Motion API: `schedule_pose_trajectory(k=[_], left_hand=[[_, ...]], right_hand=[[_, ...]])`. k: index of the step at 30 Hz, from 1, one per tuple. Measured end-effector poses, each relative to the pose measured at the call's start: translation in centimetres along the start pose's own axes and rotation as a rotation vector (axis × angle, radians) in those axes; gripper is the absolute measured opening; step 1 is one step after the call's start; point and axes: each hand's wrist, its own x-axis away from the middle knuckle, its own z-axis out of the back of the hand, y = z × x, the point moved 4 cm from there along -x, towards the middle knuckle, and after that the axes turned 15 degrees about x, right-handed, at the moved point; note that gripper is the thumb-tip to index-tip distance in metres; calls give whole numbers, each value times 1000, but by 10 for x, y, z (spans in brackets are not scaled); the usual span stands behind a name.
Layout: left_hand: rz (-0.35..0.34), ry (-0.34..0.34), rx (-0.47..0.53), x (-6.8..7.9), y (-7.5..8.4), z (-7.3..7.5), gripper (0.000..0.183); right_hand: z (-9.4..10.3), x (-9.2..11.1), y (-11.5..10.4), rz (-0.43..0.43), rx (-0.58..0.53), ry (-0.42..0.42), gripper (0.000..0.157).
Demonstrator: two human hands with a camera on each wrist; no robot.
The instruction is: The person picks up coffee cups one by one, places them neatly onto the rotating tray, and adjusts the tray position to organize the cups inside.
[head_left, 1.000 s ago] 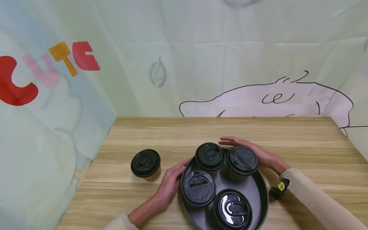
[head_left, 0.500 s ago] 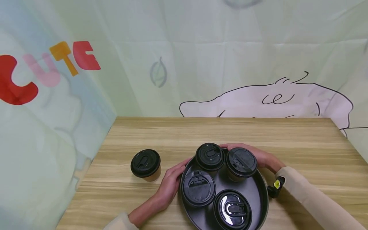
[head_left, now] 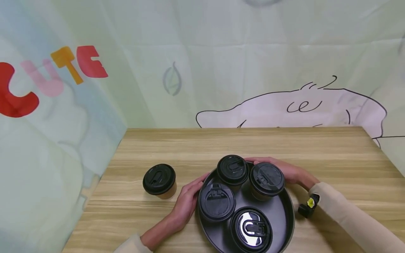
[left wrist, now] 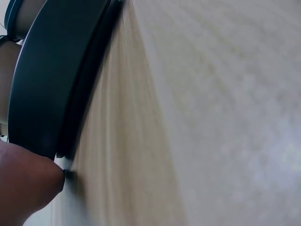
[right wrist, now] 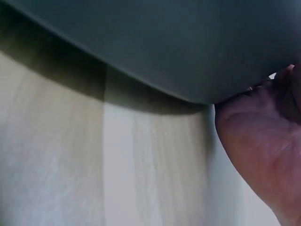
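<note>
A round black tray (head_left: 286, 211) bears several lidded coffee cups, among them a glossy-lidded cup (head_left: 251, 230) nearest me and a cup (head_left: 232, 170) at the far rim. My left hand (head_left: 185, 203) holds the tray by its left side, fingers along the outer wall; the left wrist view shows part of that hand (left wrist: 30, 181) right at the wall. My right hand (head_left: 288, 172) grips the far right rim, its fingertips partly hidden behind the cups. In the right wrist view its palm (right wrist: 263, 136) lies against the tray wall (right wrist: 178, 52), which casts a shadow on the wood.
One more coffee cup (head_left: 159, 181) with a black lid and brown body stands on the wooden table (head_left: 152, 147), left of the tray and close to my left hand. Behind the table hangs a printed cloth backdrop (head_left: 215, 77).
My right hand has closed in on the tray's far rim from slightly behind it. The tray and its cups have turned slightly clockwise. The separate cup stays in place.
</note>
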Motion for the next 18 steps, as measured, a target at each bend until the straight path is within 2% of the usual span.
schedule_pose_trajectory(k=[6,11,18], left_hand=[[4,-2,15,0,-1,1,49],[-5,-8,21,0,-1,0,49],[-10,5,11,0,-1,1,49]], right_hand=[[3,9,5,-50,31,12,47],[5,23,3,-57,92,44,46],[1,46,2,-21,123,106,47]])
